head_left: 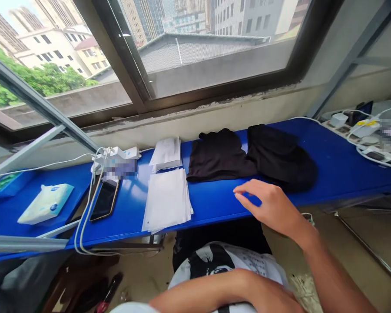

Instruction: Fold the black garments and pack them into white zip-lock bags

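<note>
Black cloth (218,156) and second black cloth (280,161) lie side by side on blue table (337,152), below window (215,39). Right hand (269,201) just before them: empty, thumb and fingertips narrowly apart. Left hand (270,290) low against printed shirt (244,256); fingers unclear, grip can't be told. Leftward: white sheets (167,200), white packet (166,154), phone (105,200), tissue pack (47,203).

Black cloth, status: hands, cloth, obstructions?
Right hand near black cloth, nothing visible in grip; left hand out of sight. Cloth unheld on blue table. Nothing seen between right hand and cloth.
</note>
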Available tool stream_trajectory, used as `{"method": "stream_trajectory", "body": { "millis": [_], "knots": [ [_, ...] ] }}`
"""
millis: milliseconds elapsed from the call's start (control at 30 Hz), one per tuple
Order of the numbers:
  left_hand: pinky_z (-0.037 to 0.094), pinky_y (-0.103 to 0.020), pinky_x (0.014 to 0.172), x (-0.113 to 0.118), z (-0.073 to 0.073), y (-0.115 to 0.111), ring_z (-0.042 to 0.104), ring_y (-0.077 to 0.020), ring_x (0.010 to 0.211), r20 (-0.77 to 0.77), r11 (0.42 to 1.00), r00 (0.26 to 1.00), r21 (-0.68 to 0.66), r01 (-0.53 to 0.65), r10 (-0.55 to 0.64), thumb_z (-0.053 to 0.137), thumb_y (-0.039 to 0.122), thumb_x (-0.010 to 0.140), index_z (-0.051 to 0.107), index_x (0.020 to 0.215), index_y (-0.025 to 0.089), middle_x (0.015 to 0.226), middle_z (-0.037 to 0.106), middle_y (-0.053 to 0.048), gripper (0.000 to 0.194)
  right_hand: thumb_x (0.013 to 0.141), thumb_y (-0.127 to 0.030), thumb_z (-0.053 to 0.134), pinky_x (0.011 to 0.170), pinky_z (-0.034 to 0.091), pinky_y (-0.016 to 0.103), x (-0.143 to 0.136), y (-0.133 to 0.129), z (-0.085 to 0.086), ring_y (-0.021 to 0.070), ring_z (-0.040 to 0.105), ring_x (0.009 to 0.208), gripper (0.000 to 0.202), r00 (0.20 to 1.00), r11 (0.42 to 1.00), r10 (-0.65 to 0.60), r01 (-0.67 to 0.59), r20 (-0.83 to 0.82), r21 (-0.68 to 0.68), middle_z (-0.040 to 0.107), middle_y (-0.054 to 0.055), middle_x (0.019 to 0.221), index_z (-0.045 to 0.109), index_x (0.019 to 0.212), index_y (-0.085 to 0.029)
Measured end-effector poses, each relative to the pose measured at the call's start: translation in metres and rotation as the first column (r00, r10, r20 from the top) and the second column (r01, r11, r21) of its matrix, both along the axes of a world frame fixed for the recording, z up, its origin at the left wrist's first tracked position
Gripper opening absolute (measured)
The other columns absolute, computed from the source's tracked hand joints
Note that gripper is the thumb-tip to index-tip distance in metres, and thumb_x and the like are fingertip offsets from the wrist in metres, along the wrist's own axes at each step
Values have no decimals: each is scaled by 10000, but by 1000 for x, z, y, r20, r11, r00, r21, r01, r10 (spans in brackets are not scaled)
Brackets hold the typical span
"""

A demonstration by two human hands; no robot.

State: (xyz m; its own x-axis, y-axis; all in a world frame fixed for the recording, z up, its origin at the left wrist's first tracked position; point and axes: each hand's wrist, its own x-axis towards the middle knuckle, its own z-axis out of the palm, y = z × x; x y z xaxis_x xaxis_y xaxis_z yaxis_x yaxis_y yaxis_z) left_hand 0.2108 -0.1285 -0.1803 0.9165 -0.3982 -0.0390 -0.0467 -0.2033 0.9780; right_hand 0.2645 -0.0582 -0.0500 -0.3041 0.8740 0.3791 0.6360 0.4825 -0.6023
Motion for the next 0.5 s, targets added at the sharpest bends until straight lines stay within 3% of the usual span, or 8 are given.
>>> {"method": "stream_trajectory", "body": {
  "millis": [100,167,233,333,400,433,467,500],
  "knots": [
    [501,-303,1071,-29,-23,-2,692,-263,1244,-163,995,984,-67,-77,65,637,490,857,834,845,201,1051,770,-5,350,935,-155,597,781,544,352,-50,34,12,261,756,893,178,991,990,-49,65,126,-122,802,38,926,745,882,-237],
    [477,-344,1124,-48,-32,-2,662,-310,1283,-256,986,961,-105,-130,99,631,543,868,814,945,112,1123,757,-61,475,975,-234,576,725,527,299,-87,45,24,221,755,855,172,997,989,-75,71,-28,-129,797,11,913,744,946,-254],
    [475,-364,1140,-66,-29,0,639,-314,1314,-270,972,944,-83,-218,189,578,555,921,791,1029,105,1191,742,-73,509,980,-262,575,717,525,262,-111,46,31,188,750,832,166,987,993,15,-34,-161,-113,794,-8,898,738,953,-253],
    [538,-351,1054,-100,7,5,715,-282,1185,-215,927,903,116,-356,373,528,532,989,780,1003,186,1085,781,-45,428,966,-251,596,731,543,262,-109,47,26,173,734,754,159,974,989,80,-103,-212,-103,781,-11,817,746,913,-241],
    [568,-287,894,-122,47,12,767,-227,953,-98,824,831,238,-514,547,515,490,1021,758,888,190,916,790,-46,408,976,-249,588,800,572,306,-85,51,8,196,743,822,176,979,999,17,-26,-202,-42,795,20,896,762,958,-233],
    [555,-268,781,-130,69,19,753,-201,797,-24,699,733,324,-638,680,512,467,1030,726,778,174,797,768,-56,442,984,-247,575,871,580,343,-70,52,-5,216,747,913,195,982,1000,-18,21,-188,14,799,41,979,769,1000,-229],
    [519,-264,705,-134,90,28,717,-178,696,75,526,602,408,-746,795,489,404,1040,689,708,167,716,739,-60,454,992,-243,557,954,573,387,-54,52,-19,239,735,1029,221,984,995,-53,67,-167,77,792,61,1076,771,1044,-226],
    [487,-252,682,-134,110,40,701,-159,684,155,436,538,425,-793,828,490,367,1044,685,718,166,720,737,-54,430,998,-235,538,1028,552,431,-40,50,-33,257,710,1127,248,987,986,-78,97,-142,136,779,73,1148,772,1078,-226]
  ]
}}
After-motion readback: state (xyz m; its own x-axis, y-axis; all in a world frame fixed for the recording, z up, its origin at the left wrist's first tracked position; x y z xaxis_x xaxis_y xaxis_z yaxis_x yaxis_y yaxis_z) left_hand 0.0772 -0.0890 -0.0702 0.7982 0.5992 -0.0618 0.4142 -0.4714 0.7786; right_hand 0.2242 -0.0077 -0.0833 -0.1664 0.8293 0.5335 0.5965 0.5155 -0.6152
